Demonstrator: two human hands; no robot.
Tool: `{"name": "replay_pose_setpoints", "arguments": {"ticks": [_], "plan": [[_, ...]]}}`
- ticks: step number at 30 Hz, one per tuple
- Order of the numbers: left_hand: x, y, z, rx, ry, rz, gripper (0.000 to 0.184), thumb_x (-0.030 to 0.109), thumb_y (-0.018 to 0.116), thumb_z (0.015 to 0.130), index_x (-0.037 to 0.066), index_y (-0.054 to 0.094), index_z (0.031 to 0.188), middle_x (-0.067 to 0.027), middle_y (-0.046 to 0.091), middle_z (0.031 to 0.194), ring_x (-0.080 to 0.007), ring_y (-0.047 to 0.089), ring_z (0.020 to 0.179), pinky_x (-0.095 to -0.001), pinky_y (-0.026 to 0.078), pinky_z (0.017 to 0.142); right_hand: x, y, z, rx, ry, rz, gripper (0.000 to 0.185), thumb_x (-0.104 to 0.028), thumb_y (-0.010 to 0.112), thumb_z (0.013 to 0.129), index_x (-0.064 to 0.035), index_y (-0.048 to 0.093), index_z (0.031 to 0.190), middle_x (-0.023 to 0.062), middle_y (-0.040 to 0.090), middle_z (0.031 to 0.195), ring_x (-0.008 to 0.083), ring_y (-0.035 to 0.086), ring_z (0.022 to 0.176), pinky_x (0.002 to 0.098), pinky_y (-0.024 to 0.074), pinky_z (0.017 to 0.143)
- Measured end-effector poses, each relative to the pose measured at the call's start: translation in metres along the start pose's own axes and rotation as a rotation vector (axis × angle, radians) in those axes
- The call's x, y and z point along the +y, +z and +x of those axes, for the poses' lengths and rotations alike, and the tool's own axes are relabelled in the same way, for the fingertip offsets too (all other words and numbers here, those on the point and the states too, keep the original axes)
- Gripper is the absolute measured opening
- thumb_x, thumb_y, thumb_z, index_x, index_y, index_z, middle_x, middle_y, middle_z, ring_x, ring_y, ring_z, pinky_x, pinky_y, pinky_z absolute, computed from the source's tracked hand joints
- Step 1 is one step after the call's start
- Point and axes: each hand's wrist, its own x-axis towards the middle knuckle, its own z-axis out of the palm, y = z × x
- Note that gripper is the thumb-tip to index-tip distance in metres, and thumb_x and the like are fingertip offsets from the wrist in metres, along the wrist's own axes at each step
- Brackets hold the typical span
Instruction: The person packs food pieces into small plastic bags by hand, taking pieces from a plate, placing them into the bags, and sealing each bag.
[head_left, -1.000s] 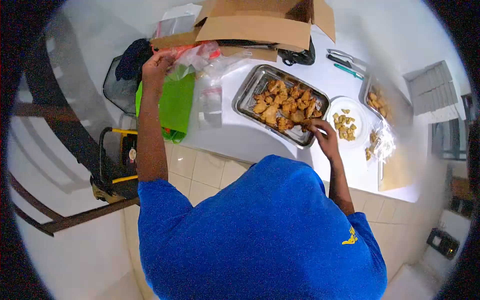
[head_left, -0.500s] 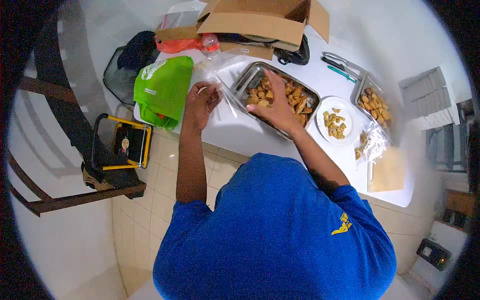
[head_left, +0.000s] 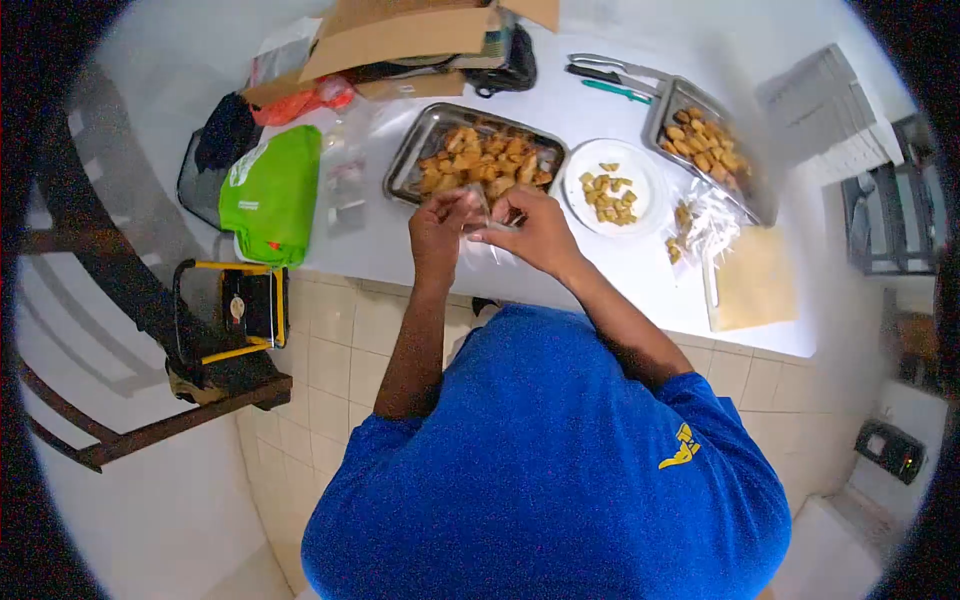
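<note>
Between my two hands is a clear plastic bag [head_left: 482, 212], thin and hard to outline. My left hand [head_left: 440, 228] pinches its left side, and my right hand [head_left: 535, 228] has thumb and fingers closed on its right side. Both are at the near edge of a metal tray [head_left: 395, 185] heaped with browned food chunks [head_left: 480, 155]. Right of the tray, a white plate [head_left: 650, 205] carries small yellowish pieces [head_left: 608, 195]. More clear plastic bags [head_left: 347, 175] lie flat to the left of the tray.
A second metal tray [head_left: 765, 205] of browned pieces stands at the right, near knives [head_left: 620, 68] and a green-handled tool [head_left: 615, 90]. Crumpled clear plastic [head_left: 710, 225] lies by a tan board [head_left: 755, 280]. A green bag [head_left: 270, 200] is at left; a cardboard box [head_left: 400, 45] stands behind.
My left hand has moved right, away from the bags near the green bag. My right hand has come down from over the tray, and both hands now meet at a plastic bag.
</note>
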Motion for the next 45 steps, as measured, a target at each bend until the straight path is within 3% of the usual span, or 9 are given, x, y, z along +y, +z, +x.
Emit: {"name": "replay_pose_setpoints", "arguments": {"ticks": [4,6,10,16,22,26,34,35,45], "plan": [[0.001,0.066,-0.03,-0.013,-0.306,0.028,0.026,0.018,0.059,0.088,-0.001,0.057,0.105,-0.0083,0.063,0.093,-0.0145,0.061,0.084,-0.0279,0.051,0.073,0.02,-0.06,-0.032,0.017,0.156,0.012,0.025,-0.016,0.078,0.068,-0.0025,0.058,0.073,0.0064,0.057,0.071,0.0134,0.056,0.063,0.0249,0.046,0.058],[-0.013,0.084,-0.038,-0.116,-0.315,0.007,0.025,0.018,0.062,0.086,0.001,0.059,0.104,-0.0073,0.064,0.094,-0.0121,0.059,0.086,-0.0238,0.048,0.072,0.033,-0.083,-0.05,0.033,0.251,0.109,0.026,-0.021,0.077,0.067,-0.0034,0.06,0.075,0.0097,0.06,0.074,0.0204,0.059,0.066,0.0302,0.0479,0.06],[-0.049,0.103,-0.053,-0.049,-0.276,0.089,0.025,0.015,0.069,0.079,0.003,0.06,0.099,-0.0041,0.064,0.084,-0.0089,0.057,0.074,-0.0215,0.045,0.066,0.046,-0.121,-0.078,-0.033,0.245,0.125,0.024,-0.015,0.076,0.072,-0.0024,0.055,0.073,0.0002,0.055,0.069,0.0047,0.051,0.06,0.0206,0.0435,0.055],[-0.066,0.145,-0.088,0.11,-0.132,0.104,0.023,0.007,0.076,0.071,0.005,0.058,0.085,-0.0007,0.059,0.072,-0.007,0.052,0.064,-0.0205,0.041,0.06,0.042,-0.152,-0.092,-0.233,0.259,0.117,0.035,-0.02,0.081,0.066,-0.0036,0.054,0.082,0.0005,0.055,0.071,0.0091,0.055,0.063,0.0235,0.0469,0.057],[-0.077,0.159,-0.092,-0.098,-0.22,0.171,0.02,0.016,0.066,0.082,0.004,0.055,0.093,-0.0059,0.064,0.086,-0.0117,0.059,0.072,-0.0239,0.046,0.065,0.053,-0.174,-0.085,-0.227,-0.065,-0.031,0.066,-0.026,0.085,0.057,-0.0076,0.051,0.111,0.0082,0.052,0.11,0.0223,0.051,0.106,0.0329,0.0479,0.081],[-0.059,0.169,-0.088,-0.215,-0.288,-0.049,0.018,0.021,0.057,0.088,0.007,0.05,0.096,-0.0091,0.064,0.096,-0.017,0.062,0.081,-0.0276,0.05,0.07,0.076,-0.194,-0.056,-0.539,-0.095,0.085,0.086,-0.021,0.081,0.057,-0.0106,0.039,0.13,0.0108,0.043,0.129,0.0251,0.035,0.125,0.0376,0.0306,0.103],[-0.038,0.144,-0.075,-0.121,-0.277,0.074,0.027,0.031,0.055,0.089,0.009,0.049,0.103,-0.0097,0.062,0.097,-0.0204,0.062,0.083,-0.0335,0.052,0.073,0.132,-0.19,-0.034,-0.881,-0.119,0.142,0.047,-0.012,0.072,0.071,-0.0054,0.054,0.115,0.0089,0.05,0.123,0.0202,0.045,0.116,0.0341,0.0345,0.099],[-0.041,0.138,-0.072,-0.094,-0.284,0.065,0.027,0.03,0.056,0.089,0.009,0.05,0.104,-0.0095,0.062,0.098,-0.0199,0.062,0.084,-0.0334,0.052,0.073,0.14,-0.187,-0.04,-0.87,0.15,0.376,0.03,-0.016,0.07,0.076,-0.0056,0.057,0.1,0.0083,0.057,0.115,0.0211,0.056,0.104,0.031,0.0435,0.089],[-0.079,0.102,-0.075,-0.124,-0.389,0.066,0.033,0.01,0.067,0.079,0.005,0.051,0.107,-0.0089,0.064,0.095,-0.016,0.062,0.085,-0.0241,0.051,0.074,0.135,-0.205,-0.074,-0.326,0.7,0.731,0.027,-0.013,0.065,0.081,-0.0122,0.053,0.105,0.0011,0.063,0.092,0.0111,0.061,0.08,0.0244,0.0483,0.068]]}}
